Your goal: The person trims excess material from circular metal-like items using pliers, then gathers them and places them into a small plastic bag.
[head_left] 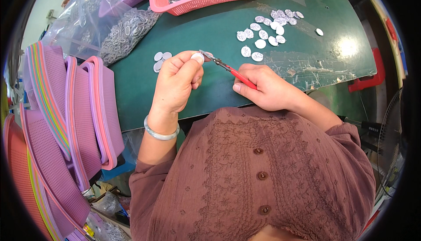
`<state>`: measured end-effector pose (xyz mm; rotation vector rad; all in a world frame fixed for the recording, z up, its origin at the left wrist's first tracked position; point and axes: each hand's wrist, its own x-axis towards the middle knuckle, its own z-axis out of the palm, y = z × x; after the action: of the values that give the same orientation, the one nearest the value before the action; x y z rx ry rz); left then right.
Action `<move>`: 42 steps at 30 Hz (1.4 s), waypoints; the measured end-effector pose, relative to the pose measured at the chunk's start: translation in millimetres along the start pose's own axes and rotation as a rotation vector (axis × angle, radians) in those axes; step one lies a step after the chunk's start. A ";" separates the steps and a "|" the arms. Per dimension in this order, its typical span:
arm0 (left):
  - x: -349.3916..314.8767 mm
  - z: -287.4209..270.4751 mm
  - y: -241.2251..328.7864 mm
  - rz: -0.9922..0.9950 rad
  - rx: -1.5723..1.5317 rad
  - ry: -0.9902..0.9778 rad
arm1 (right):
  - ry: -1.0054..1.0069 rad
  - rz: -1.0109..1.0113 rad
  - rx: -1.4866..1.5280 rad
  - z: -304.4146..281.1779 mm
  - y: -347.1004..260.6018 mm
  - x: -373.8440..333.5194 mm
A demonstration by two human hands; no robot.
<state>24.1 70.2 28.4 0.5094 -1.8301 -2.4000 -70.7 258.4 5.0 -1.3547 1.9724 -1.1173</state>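
Over the green table [210, 28], my left hand [177, 81] pinches a flat silver oval medallion [198, 58] between thumb and fingers. My right hand [268, 87] is closed around the red handles of a pair of pliers [240, 77]. The metal jaws point left and meet the upper edge of the medallion; whether they grip a small part there is too fine to tell. Just beyond my left hand lie several plain silver discs [158, 57]. Farther right, several silver medallions [263, 35] with raised patterns lie spread out, and a single disc [319, 32] sits apart from them.
A pink basket [184, 8] of silver discs stands at the far edge, beside a purple basket [109, 0]. Left of it, a clear plastic bag [87, 26] holds many metal links [127, 35]. Stacked purple and pink baskets [83, 122] crowd the left side.
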 end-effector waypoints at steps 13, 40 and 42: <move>-1.4 -2.5 0.4 -0.023 0.040 -0.006 | -0.028 0.026 -0.087 -1.4 -7.2 0.6; -1.2 -4.5 -5.5 0.002 -0.049 -0.057 | -0.058 0.092 0.249 -3.3 7.1 -0.7; -2.4 -2.2 -4.4 0.007 -0.065 -0.031 | -0.072 0.209 0.398 -5.2 7.9 -2.9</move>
<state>27.7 70.0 24.2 0.4611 -1.7561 -2.4669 -77.6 264.2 0.9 -0.9446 1.6809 -1.2568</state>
